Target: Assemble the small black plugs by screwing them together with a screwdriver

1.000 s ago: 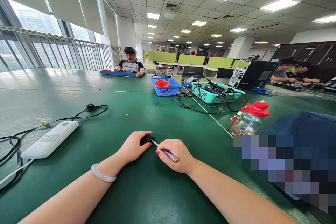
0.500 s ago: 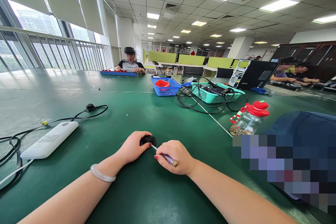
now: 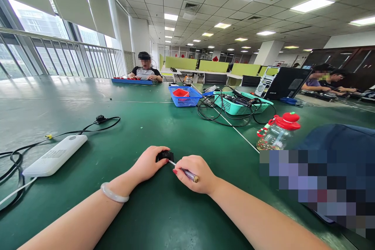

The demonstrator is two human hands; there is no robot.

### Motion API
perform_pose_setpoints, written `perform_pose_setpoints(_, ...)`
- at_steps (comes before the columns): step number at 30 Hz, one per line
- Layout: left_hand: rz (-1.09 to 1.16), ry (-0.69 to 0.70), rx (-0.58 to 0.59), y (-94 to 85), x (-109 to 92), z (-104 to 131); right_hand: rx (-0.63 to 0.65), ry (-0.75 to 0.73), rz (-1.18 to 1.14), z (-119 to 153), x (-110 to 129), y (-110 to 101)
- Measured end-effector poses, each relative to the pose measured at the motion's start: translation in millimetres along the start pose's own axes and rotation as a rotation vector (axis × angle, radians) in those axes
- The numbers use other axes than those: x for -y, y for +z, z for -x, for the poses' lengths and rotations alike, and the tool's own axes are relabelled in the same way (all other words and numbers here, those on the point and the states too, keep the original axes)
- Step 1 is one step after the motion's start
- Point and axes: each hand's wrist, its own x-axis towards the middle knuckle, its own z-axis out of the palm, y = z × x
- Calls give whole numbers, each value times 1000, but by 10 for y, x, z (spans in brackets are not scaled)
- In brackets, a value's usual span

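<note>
My left hand [image 3: 152,163] is closed around a small black block-like part [image 3: 168,155], thumb in front and fingers behind, on the green table [image 3: 140,215]. Its exact kind is too small to make out. In my right hand [image 3: 195,174] is a screwdriver [image 3: 190,175] with a clear purplish handle and a thin metal shaft. The handle's end points back toward me. The shaft's tip meets the front of the black part beside my left thumb; the exact contact point is hidden.
To the left lie a white power bank [image 3: 55,155] and black cables. Ahead are a blue basket [image 3: 186,101] and a teal basket [image 3: 234,108] with cables. A red-lidded bottle [image 3: 278,133] and dark blue cloth [image 3: 342,138] are at right. A person [image 3: 145,71] sits across the table.
My right hand and the screwdriver have shifted very slightly, the tip staying at the black part. My left hand keeps its hold in nearly the same place.
</note>
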Motion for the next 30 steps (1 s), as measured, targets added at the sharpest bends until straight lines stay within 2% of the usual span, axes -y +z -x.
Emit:
perform_pose_setpoints(7, -9, 2, 3, -4, -10, -7, -1, -54, 21, 10, -15, 12)
perform_pose_setpoints(16, -11, -1, 13, -5, -4, 0, -1, -15, 45, -1, -2, 19)
perform_pose_setpoints(30, -10, -5, 15, -5, -4, -3, -57, -185, 310, -5, 29, 60)
